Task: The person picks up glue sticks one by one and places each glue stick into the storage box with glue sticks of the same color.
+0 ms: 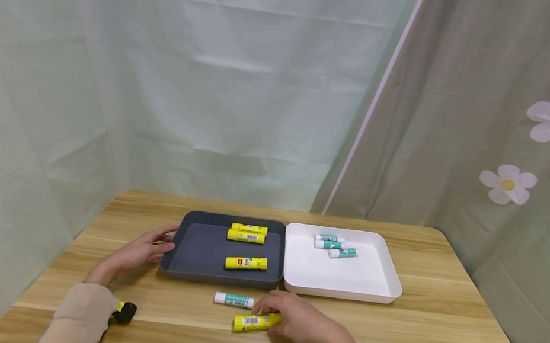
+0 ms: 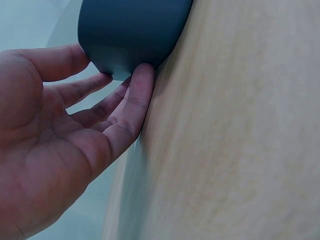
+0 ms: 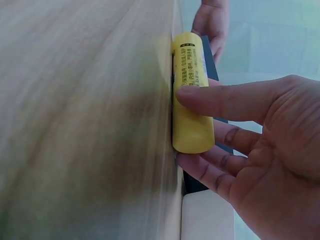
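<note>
Near the front of the table my right hand holds a yellow glue stick, thumb on one side and fingers on the other. The right wrist view shows this glue stick lying close along the wooden tabletop. A white-and-teal glue stick lies just beyond it, in front of the trays. My left hand is at the left end of the dark grey tray. In the left wrist view, its extended fingertips touch the tray's outer corner.
Several yellow glue sticks lie inside the dark tray. Against its right side stands a white tray with several small white-and-teal glue sticks. Curtains hang behind the wooden table.
</note>
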A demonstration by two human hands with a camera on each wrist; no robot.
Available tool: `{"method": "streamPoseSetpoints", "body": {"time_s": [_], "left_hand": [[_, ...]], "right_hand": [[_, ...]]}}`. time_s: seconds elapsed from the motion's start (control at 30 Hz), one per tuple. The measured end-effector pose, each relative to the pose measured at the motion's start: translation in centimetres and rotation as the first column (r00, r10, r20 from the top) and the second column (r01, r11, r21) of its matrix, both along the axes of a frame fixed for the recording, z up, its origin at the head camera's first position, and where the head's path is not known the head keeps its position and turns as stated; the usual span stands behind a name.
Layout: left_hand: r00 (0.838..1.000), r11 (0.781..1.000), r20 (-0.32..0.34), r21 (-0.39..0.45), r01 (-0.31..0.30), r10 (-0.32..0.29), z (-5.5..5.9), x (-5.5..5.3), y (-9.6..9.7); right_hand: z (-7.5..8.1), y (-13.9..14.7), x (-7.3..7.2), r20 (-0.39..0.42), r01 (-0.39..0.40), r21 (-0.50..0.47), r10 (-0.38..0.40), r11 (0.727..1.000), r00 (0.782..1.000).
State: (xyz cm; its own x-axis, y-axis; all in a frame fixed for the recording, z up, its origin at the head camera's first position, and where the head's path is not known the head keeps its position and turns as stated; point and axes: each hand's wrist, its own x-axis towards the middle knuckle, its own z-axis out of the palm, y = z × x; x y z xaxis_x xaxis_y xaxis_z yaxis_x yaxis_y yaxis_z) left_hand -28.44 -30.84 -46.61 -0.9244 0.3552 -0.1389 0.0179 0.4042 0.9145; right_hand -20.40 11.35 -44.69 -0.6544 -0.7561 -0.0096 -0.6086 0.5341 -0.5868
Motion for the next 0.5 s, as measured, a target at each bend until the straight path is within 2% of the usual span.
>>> {"method": "streamPoseSetpoints", "body": {"time_s": [0.23, 0.5], "left_hand": [[1.0, 1.0, -0.004, -0.002, 0.002, -0.002, 0.0, 0.0, 0.0], [1.0, 1.0, -0.004, 0.025, -0.012, 0.012, -0.1, -0.1, 0.1]], "right_hand": [[-0.5, 0.5, -0.5, -0.014, -0.042, -0.048, 0.041, 0.998, 0.999], [0.6, 0.6, -0.2, 0.042, 0.043, -0.034, -0.041, 0.999, 0.998]]}}
